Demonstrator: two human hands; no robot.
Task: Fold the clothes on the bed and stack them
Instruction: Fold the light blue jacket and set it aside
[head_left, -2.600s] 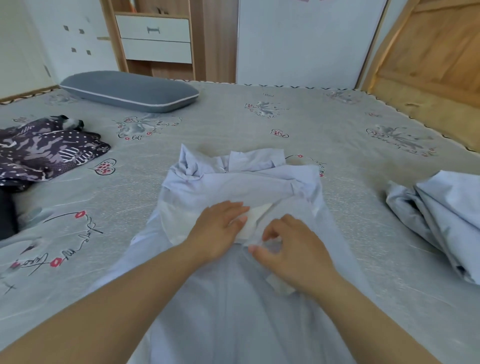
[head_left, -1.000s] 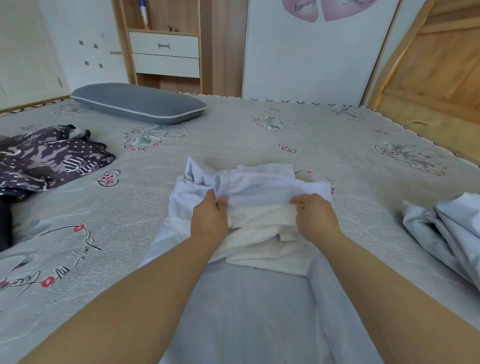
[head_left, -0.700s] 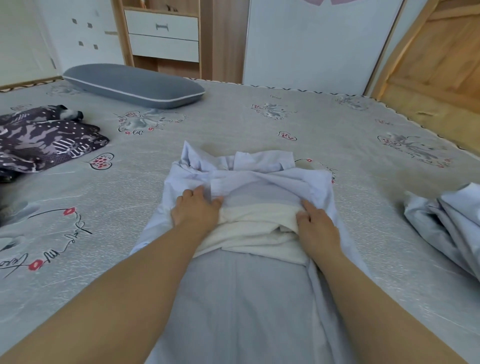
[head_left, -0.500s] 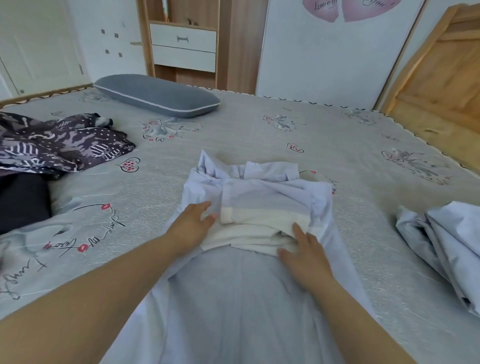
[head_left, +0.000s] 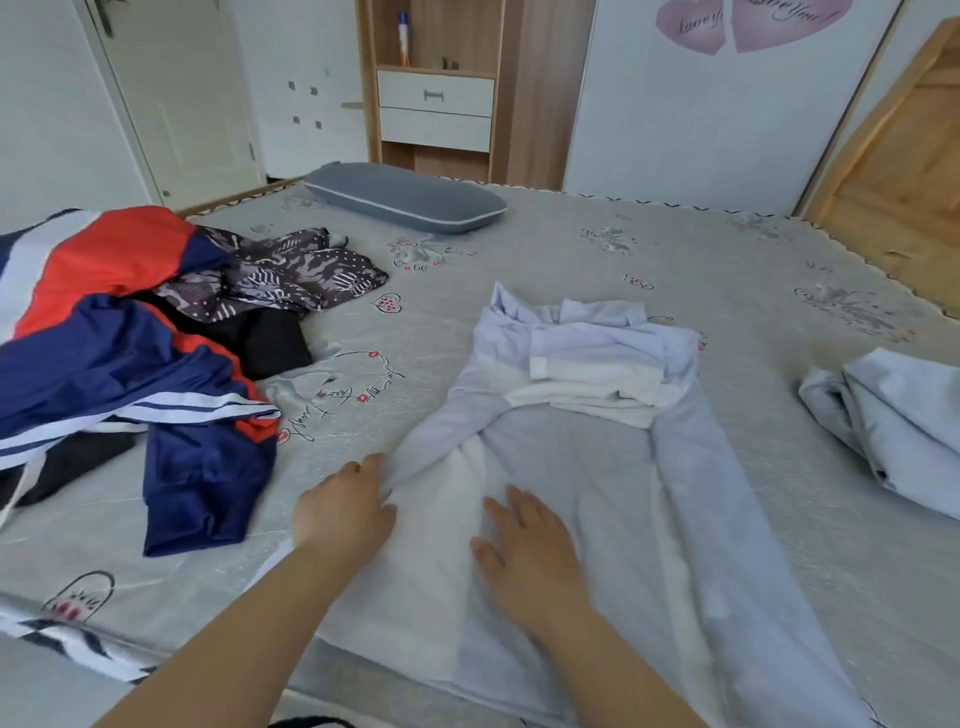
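Note:
A pale lavender garment (head_left: 597, 467) with a white lining lies lengthwise on the bed (head_left: 545, 249), its collar end far from me and its sleeves folded across the chest. My left hand (head_left: 345, 512) touches the garment's left edge, fingers curling at the fabric. My right hand (head_left: 527, 551) lies flat and open on the cloth near the lower middle. A heap of unfolded clothes sits at the left: a navy, red and white sports jacket (head_left: 119, 343), a dark patterned piece (head_left: 275, 275) and something black (head_left: 265, 338).
A crumpled pale blue garment (head_left: 893, 421) lies at the right edge of the bed. A grey pillow (head_left: 405, 197) rests at the far side. A wooden shelf unit with drawers (head_left: 436, 98) and a wooden headboard (head_left: 904, 171) stand beyond the bed.
Both hands have drawn back from the folded sleeves at the chest toward the lower part of the garment. The view has swung left, bringing the sports jacket heap into sight.

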